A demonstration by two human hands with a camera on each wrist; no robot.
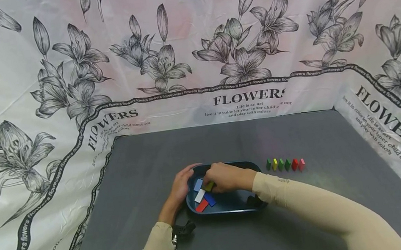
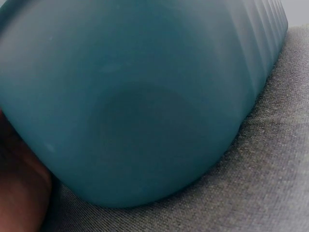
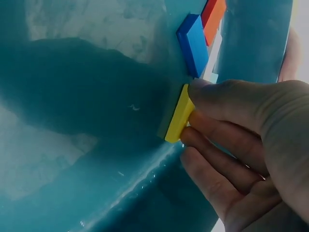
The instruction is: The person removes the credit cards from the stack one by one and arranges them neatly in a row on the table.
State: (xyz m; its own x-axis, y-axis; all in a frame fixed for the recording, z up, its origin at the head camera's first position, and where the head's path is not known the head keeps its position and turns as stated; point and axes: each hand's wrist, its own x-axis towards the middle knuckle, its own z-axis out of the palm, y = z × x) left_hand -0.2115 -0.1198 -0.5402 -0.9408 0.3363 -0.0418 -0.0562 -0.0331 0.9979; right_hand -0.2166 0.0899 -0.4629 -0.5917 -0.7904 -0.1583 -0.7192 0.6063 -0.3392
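My left hand [image 1: 181,186] holds the left end of a dark blue-green plastic tray [image 1: 232,211], fingers bent round its far left corner. In the left wrist view, part of that hand [image 2: 21,188] lies against the tray's outer wall [image 2: 145,96]. Reaching into the tray, my right hand [image 1: 228,176] pinches a yellow domino block [image 3: 178,116] between thumb and fingers, low over the tray floor. Beside it lie a blue block [image 1: 209,199], a red one [image 1: 202,205], a white one [image 1: 200,196] and a light blue one [image 1: 198,185].
Right of the tray, a row of small upright blocks [image 1: 281,164] in green, yellow, red and pink stands on the grey tabletop [image 1: 143,158]. A white flower-printed cloth [image 1: 184,118] rises behind the table and along both sides.
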